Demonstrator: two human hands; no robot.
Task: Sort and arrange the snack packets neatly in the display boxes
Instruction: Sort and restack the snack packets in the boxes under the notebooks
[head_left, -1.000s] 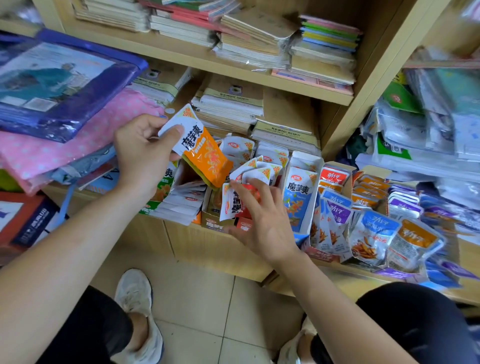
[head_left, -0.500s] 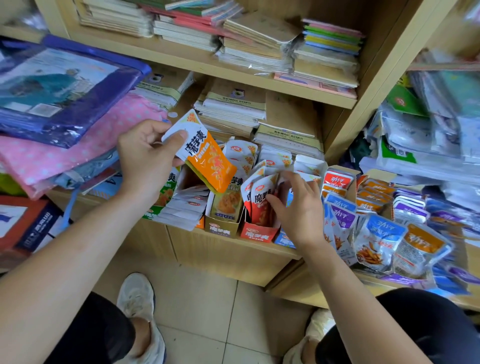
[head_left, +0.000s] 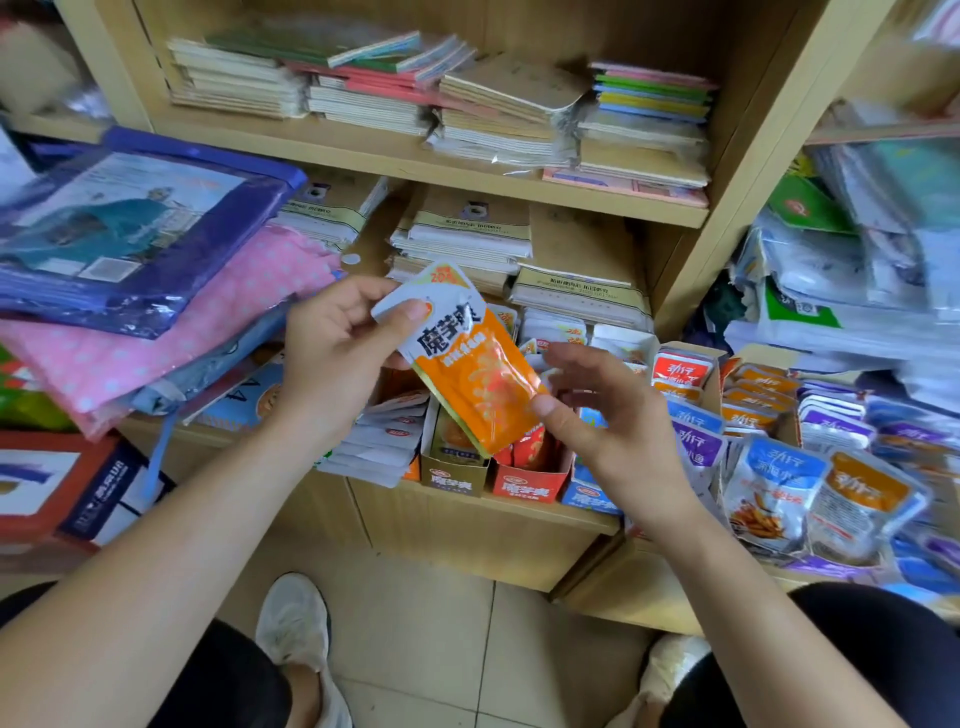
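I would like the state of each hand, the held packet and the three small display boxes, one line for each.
left hand: grips the orange packet by its white top.
right hand: thumb on the packet's lower edge; grip unclear.
orange packet: tilted, held above the boxes.
gold box: open top, packets inside.
red box: open top, packets standing inside.
blue box: partly hidden by the right hand.

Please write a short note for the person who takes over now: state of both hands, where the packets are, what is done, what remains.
Left hand pinches the orange packet by its white top, over the gold box and red box.
Right hand: thumb at the packet's lower corner; grip unclear.
Done: both boxes hold packets.
Left to do: place the orange packet, then sort the loose packets heaped at the right.
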